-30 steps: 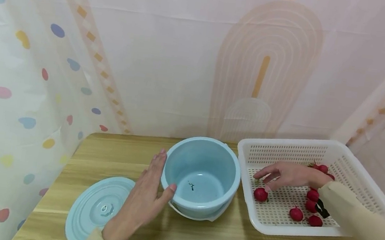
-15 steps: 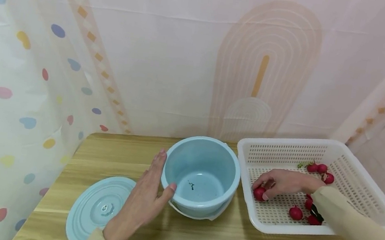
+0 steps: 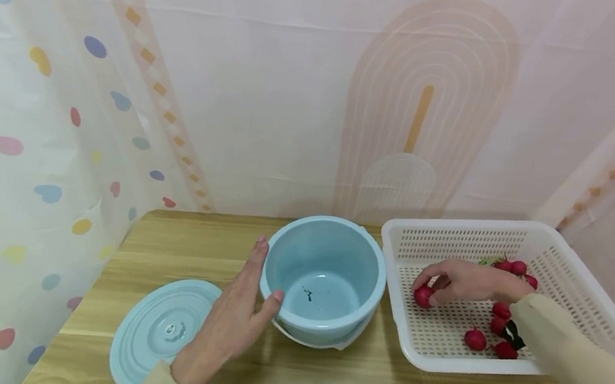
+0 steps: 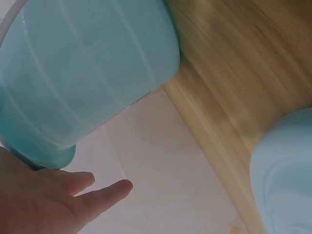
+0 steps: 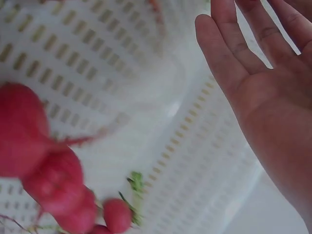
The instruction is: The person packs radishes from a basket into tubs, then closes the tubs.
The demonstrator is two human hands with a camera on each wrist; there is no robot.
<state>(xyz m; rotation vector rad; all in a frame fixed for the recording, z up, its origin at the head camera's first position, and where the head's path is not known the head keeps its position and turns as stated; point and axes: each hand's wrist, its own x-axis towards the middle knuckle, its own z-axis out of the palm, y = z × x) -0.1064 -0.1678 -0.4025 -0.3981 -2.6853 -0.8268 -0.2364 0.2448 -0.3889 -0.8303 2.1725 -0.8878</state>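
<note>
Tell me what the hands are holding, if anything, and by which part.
The right hand pinches a radish by its round red body. The left hand holds nothing; it lies open at the side of the blue bucket.

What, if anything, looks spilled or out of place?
Small dark scraps, possibly leaf bits, lie on the floor of the blue bucket, standing out against its plain pale inside. Otherwise nothing looks wrong: the bucket is upright, and the loose radishes lie in the white basket.
</note>
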